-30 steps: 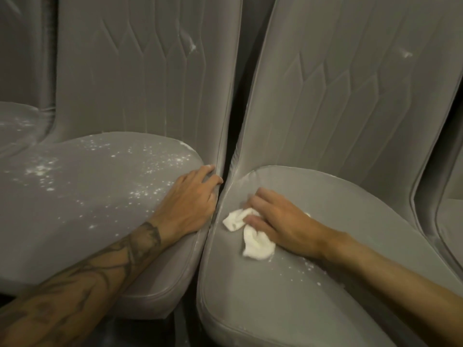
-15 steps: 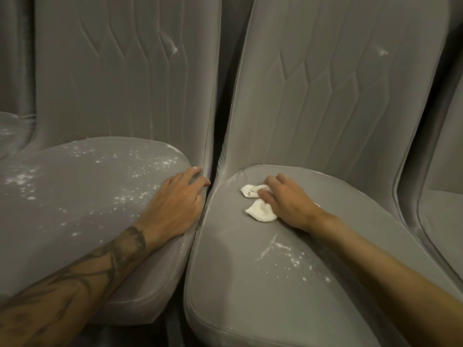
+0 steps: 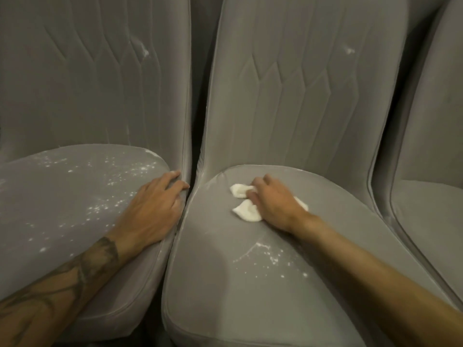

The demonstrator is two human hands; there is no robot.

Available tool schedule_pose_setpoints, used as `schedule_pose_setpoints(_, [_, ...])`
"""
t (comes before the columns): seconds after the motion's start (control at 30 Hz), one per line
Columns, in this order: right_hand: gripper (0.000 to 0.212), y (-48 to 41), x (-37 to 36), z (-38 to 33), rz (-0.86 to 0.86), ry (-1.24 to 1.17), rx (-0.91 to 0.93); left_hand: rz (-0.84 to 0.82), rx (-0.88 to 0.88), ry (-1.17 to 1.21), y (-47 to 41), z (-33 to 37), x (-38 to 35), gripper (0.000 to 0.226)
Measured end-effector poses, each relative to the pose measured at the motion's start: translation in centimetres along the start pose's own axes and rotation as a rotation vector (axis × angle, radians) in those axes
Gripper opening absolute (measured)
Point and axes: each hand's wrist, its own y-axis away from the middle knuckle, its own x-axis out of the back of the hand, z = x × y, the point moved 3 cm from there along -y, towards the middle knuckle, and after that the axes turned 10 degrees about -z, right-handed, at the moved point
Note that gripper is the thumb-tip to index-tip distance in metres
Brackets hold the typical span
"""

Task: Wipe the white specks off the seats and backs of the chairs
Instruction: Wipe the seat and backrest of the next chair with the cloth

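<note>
Head view shows the right hand (image 3: 273,201) with bent fingers (image 3: 259,183) gripping the white cloth (image 3: 246,212) on the middle seat (image 3: 213,296) — the left hand (image 3: 152,211) rests flat, holding nothing, on the left seat (image 3: 50,221). Better to sweep with firm, overlapping strokes toward the specks (image 3: 270,259) near the forearm.

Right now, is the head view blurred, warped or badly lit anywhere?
Head view: dim, flat light, no glare; the white cloth under the right hand is the brightest patch, folds washed out. Head view: the wide lens bows the chair backs outward toward the edges. Head view: slightly soft, yet the white specks on the middle seat read clearly.
</note>
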Motion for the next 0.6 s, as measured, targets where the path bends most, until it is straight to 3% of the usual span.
schedule_pose_setpoints(0.1, [0.031, 3.8, -1.1, -2.8, -0.018, -0.056, 0.306, -0.008, 0.001, 0.002, -0.2, -0.1, -0.1, 0.055])
schedule_pose_setpoints(0.17, [0.03, 4.3, -0.4, -0.6, -0.038, -0.007, 0.314, 0.014, -0.015, -0.009, -0.2, -0.2, -0.1, 0.053])
schedule_pose_setpoints(0.3, [0.03, 1.9, 1.9, 7.2, 0.008, 0.038, -0.152, 0.016, -0.015, -0.014, -0.2, -0.2, -0.3, 0.05])
schedule_pose_setpoints(0.37, [0.03, 1.6, 1.7, 6.6, 0.037, 0.033, -0.213, 0.025, -0.012, -0.013, -0.3, -0.4, -0.4, 0.049])
schedule_pose_setpoints(0.5, [0.029, 5.6, -0.2, 1.7, -0.008, -0.031, 0.202, 0.013, 0.004, 0.017, -0.3, -0.5, -0.4, 0.052])
schedule_pose_setpoints(0.57, [0.027, 6.2, 0.9, 3.2, -0.086, -0.009, 0.267, 0.009, 0.007, 0.014, -0.3, -0.5, -0.3, 0.052])
schedule_pose_setpoints(0.6, [0.027, 5.8, 1.6, 5.0, -0.086, 0.029, 0.213, 0.006, 0.009, 0.02, -0.4, -0.4, -0.3, 0.052])
